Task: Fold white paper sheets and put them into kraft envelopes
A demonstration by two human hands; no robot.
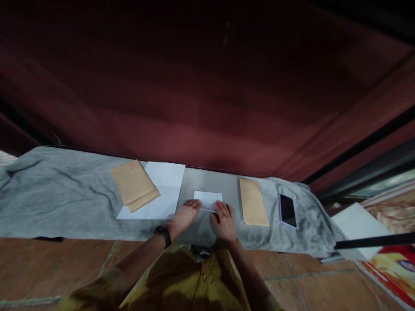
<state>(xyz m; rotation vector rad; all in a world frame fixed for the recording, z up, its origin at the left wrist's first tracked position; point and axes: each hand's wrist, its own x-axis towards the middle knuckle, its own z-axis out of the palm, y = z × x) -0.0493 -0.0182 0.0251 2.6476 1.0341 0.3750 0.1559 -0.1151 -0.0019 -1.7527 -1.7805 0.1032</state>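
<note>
A small white folded sheet of paper [208, 197] lies flat on the grey cloth in front of me. My left hand [186, 215] rests at its lower left corner, fingers stretched out and pressing on the edge. At the lower right corner, my right hand [224, 219] lies with its fingers spread on the paper. Left of them is a larger white sheet [165, 177] with a crease across it. Brown envelopes [134, 183] lie partly over that sheet. Another brown envelope [253, 202] sits to the right of my right hand.
A phone [288, 211] with a dark screen lies at the right on the grey cloth [74, 194]. Behind the covered surface rises a dark red panel [201, 129]. Dark bars [366, 147] cross the right side, near a white board [359, 222]. The floor [311, 280] is tiled.
</note>
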